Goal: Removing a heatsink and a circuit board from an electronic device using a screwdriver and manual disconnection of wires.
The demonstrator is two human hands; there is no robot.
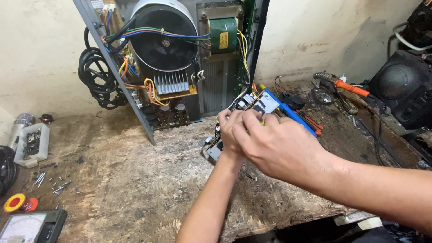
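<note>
- Your left hand (pixel 228 130) comes up from below and closes its fingers on a small circuit board with grey metal parts and wires (pixel 252 104); your right hand covers most of it, so only the curled knuckles show.
- Your right hand (pixel 274 146) reaches in from the right and lies over the left, its fingertips pinched together on the upper edge of the same board.
- The board sits between the two grips, tilted, its lower grey corner poking out just below your left wrist and its upper end sticking out above your right fingers.
- Thin yellow and dark wires (pixel 244 58) run from the top of the board up into the open grey metal chassis (pixel 180 63) standing just behind your hands, with its round black fan, finned heat sink and green-wrapped transformer.
- Just beyond your right fingertips lies a blue-handled tool (pixel 291 113), touching or nearly touching the board; I cannot tell which.
- Farther right of the grip rests an orange-handled soldering iron (pixel 352 88) on its coiled stand.
- Well to the left of your left arm, on the worn wooden bench (pixel 135 189), lie loose silver screws (pixel 58 186), a white plastic parts tray (pixel 31 144) and a red and yellow solder reel (pixel 15 202).
- Below that reel, at the near left edge, sits a black analogue meter (pixel 31 227).
</note>
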